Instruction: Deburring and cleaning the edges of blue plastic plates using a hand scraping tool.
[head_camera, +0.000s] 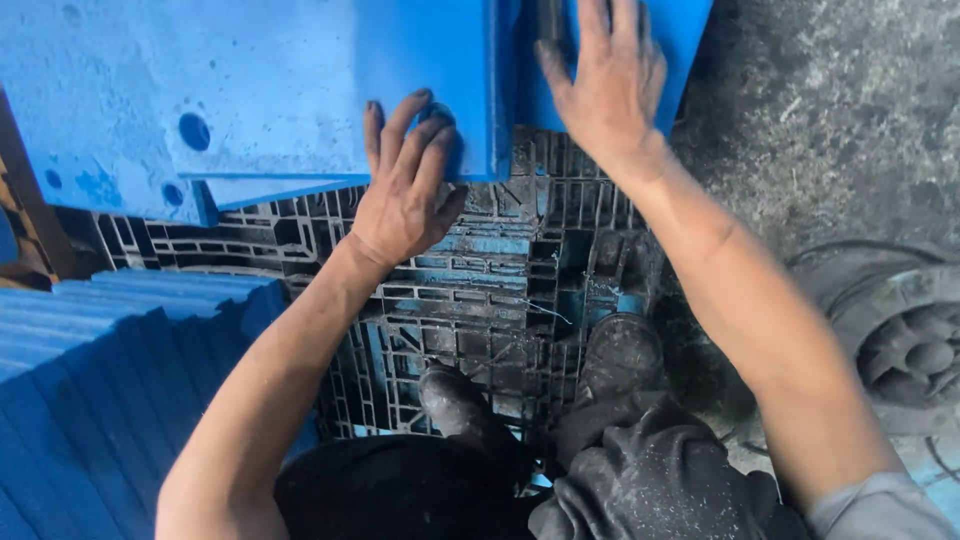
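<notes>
Two dusty shoes (540, 385) stand on a black pallet (480, 290), and beyond them the left hand (405, 190) lies flat, fingers spread, on a blue plate (300, 80), while the right hand (605, 85) presses open-fingered on a second plate (685, 40) just right of it.

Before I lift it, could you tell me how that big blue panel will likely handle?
The blue panel looks thick and flat, so probably stiff and fairly heavy. Its painted face seems smooth, perhaps slippery under the left hand. The right hand presses beside it.
</notes>
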